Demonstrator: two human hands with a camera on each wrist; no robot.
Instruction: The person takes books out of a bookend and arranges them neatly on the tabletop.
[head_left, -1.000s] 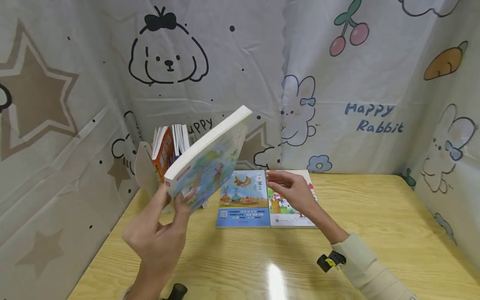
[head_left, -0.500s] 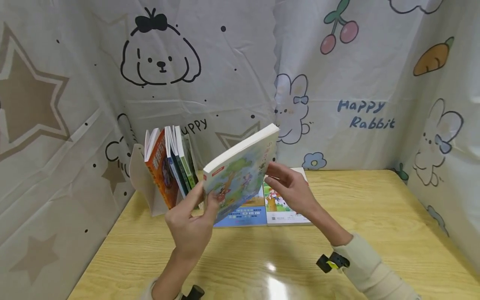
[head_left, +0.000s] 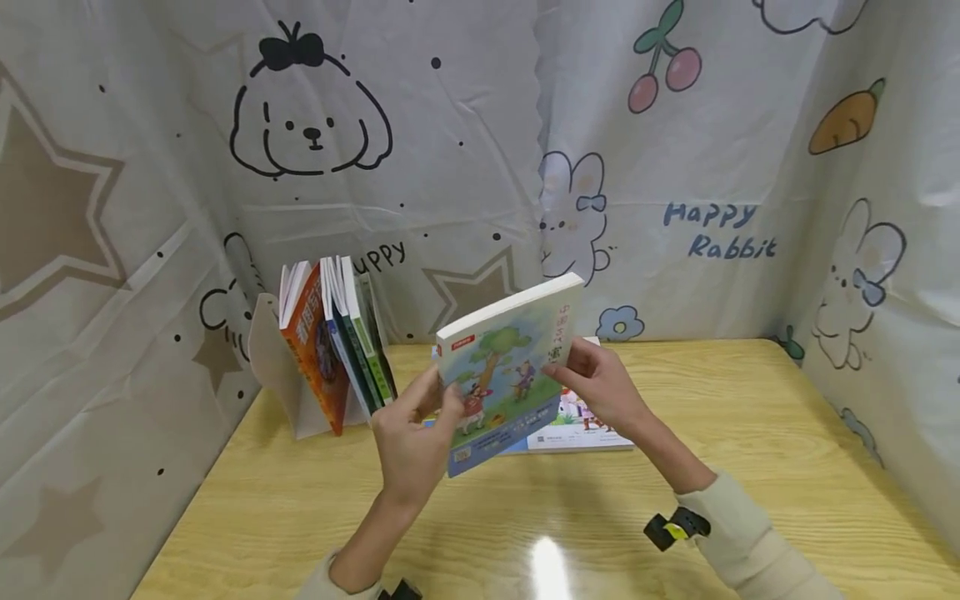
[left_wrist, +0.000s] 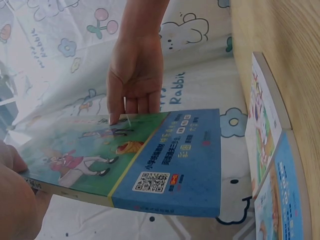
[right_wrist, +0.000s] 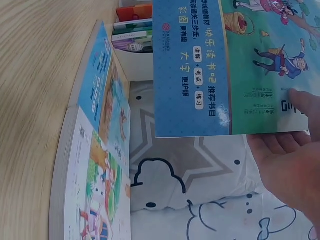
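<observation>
I hold the book (head_left: 504,379) in mid-frame, above the counter (head_left: 480,533), its left edge between the fingers of my left hand (head_left: 416,442) and its right edge between those of my right hand (head_left: 602,387). The front cover faces me; the top edge slants up toward the right of the frame, and the long axis runs from there down to the blue band at the bottom. Each hand pinches it, thumb on the cover. Below lie a white book (left_wrist: 266,120) and a blue book (left_wrist: 289,182), side by side; a row of books (head_left: 318,342) stands at left.
</observation>
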